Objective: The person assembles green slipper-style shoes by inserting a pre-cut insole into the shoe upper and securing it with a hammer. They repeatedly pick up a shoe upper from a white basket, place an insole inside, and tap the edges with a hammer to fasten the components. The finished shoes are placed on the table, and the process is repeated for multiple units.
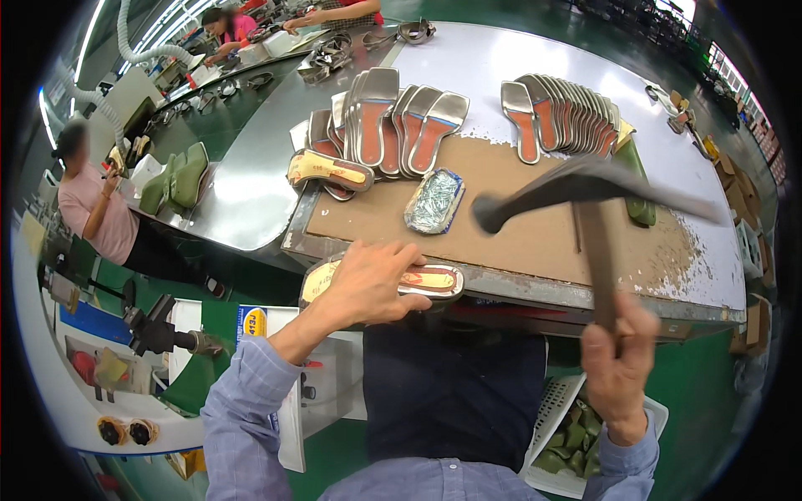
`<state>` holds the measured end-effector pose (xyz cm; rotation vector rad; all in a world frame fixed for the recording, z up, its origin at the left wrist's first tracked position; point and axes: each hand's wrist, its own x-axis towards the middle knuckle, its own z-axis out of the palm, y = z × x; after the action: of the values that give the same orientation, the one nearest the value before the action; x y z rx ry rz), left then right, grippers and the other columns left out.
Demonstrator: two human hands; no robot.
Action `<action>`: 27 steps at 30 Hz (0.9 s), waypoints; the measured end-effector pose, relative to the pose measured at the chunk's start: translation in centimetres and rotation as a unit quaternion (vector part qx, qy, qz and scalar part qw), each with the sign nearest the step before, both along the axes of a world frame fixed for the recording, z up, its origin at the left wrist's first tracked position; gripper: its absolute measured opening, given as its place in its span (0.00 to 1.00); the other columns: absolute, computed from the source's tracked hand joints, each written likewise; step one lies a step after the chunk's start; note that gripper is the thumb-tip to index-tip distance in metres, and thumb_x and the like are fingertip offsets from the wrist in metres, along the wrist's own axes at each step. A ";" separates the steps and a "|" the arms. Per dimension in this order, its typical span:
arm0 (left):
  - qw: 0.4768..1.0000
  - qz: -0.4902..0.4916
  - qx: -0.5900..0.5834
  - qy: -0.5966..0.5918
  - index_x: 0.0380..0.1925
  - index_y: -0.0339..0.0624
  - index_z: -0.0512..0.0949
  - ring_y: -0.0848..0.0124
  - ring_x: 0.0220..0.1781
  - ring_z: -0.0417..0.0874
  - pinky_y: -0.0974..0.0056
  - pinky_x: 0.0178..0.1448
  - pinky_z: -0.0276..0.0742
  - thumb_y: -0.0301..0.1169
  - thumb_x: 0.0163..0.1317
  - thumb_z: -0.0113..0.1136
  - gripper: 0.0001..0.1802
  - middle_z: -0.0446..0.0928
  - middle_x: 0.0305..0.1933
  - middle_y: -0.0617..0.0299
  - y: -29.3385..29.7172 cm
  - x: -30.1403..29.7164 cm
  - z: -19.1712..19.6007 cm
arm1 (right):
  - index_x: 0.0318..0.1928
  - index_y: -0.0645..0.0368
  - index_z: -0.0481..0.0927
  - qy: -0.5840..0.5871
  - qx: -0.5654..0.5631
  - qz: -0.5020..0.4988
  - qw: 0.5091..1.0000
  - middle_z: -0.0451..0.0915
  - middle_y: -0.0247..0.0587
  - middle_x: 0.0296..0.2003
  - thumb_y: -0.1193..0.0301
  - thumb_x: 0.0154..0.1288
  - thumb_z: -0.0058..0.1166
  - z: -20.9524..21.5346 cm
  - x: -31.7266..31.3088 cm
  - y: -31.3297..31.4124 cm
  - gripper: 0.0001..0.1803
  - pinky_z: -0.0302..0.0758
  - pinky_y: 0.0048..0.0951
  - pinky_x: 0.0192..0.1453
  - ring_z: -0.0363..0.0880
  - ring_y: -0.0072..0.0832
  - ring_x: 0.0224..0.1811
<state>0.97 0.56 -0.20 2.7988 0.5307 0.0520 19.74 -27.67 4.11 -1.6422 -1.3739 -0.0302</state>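
Note:
Near the table's front edge, my left hand (pixel 364 285) is closed over a shoe last with an insole on it (pixel 439 280), which lies sideways with its sole face up. Its fingers hide the middle of the last. My right hand (pixel 622 361) grips the wooden handle of a hammer (pixel 598 263), raised over the right part of the table; its dark head is blurred by motion. Beyond my left hand sits a clear-wrapped pack of small nails (pixel 434 202). A second last with an insole (pixel 329 170) rests farther left.
Fanned insoles stand in a left group (pixel 381 125) and a right group (pixel 522 118) on the brown board (pixel 493 171). A green last (pixel 642 185) lies behind the hammer. Below right is a white crate (pixel 543 438) of green lasts. People work at the left and far left.

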 end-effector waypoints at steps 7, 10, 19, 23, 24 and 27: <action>1.000 0.006 -0.020 -0.011 0.47 0.46 0.77 0.61 0.51 0.81 0.56 0.55 0.68 0.52 0.51 0.73 0.30 0.81 0.45 0.60 -0.3 0.3 0.4 | 0.62 0.60 0.75 -0.014 -0.084 0.016 0.996 0.83 0.57 0.49 0.79 0.68 0.56 -1.3 -1.2 2.6 0.22 0.81 0.37 0.49 0.85 0.45 0.48; 1.000 0.011 -0.006 -0.022 0.47 0.46 0.77 0.59 0.51 0.81 0.55 0.55 0.68 0.51 0.51 0.73 0.30 0.81 0.45 0.58 -0.7 -0.1 -0.1 | 0.60 0.61 0.77 0.059 -0.152 0.042 0.986 0.83 0.56 0.50 0.78 0.67 0.58 0.9 -0.8 3.2 0.21 0.81 0.35 0.53 0.85 0.47 0.52; 1.000 0.017 -0.011 -0.002 0.47 0.43 0.75 0.56 0.51 0.81 0.54 0.55 0.69 0.50 0.51 0.73 0.31 0.81 0.45 0.55 -0.5 0.3 0.1 | 0.62 0.62 0.74 -0.046 -0.120 0.001 0.992 0.85 0.53 0.47 0.79 0.67 0.57 -2.6 -1.4 2.2 0.23 0.81 0.39 0.46 0.87 0.47 0.45; 1.000 0.025 -0.011 0.009 0.47 0.43 0.75 0.55 0.50 0.81 0.53 0.55 0.69 0.50 0.51 0.73 0.30 0.81 0.45 0.54 -0.6 0.2 0.3 | 0.61 0.65 0.74 0.002 -0.074 -0.006 0.997 0.83 0.57 0.50 0.78 0.69 0.58 -0.4 -1.1 2.6 0.21 0.81 0.36 0.51 0.85 0.43 0.50; 1.000 0.023 -0.013 0.002 0.47 0.42 0.75 0.55 0.50 0.81 0.53 0.55 0.69 0.50 0.50 0.73 0.31 0.81 0.44 0.53 -0.6 0.0 0.0 | 0.61 0.66 0.73 -0.024 -0.023 -0.035 0.999 0.82 0.57 0.50 0.78 0.69 0.58 -0.3 -0.9 2.4 0.21 0.81 0.35 0.51 0.85 0.42 0.50; 1.000 0.018 -0.012 -0.007 0.47 0.42 0.75 0.54 0.49 0.82 0.53 0.55 0.70 0.50 0.49 0.74 0.32 0.81 0.44 0.53 -0.4 0.2 0.1 | 0.61 0.63 0.75 0.021 0.043 -0.036 0.998 0.83 0.58 0.48 0.77 0.68 0.59 -3.0 -1.4 1.3 0.21 0.81 0.36 0.48 0.86 0.41 0.48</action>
<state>1.20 0.16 -0.13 2.7631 0.5743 0.0715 18.36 -26.38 1.13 -1.6111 -1.2642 -0.0953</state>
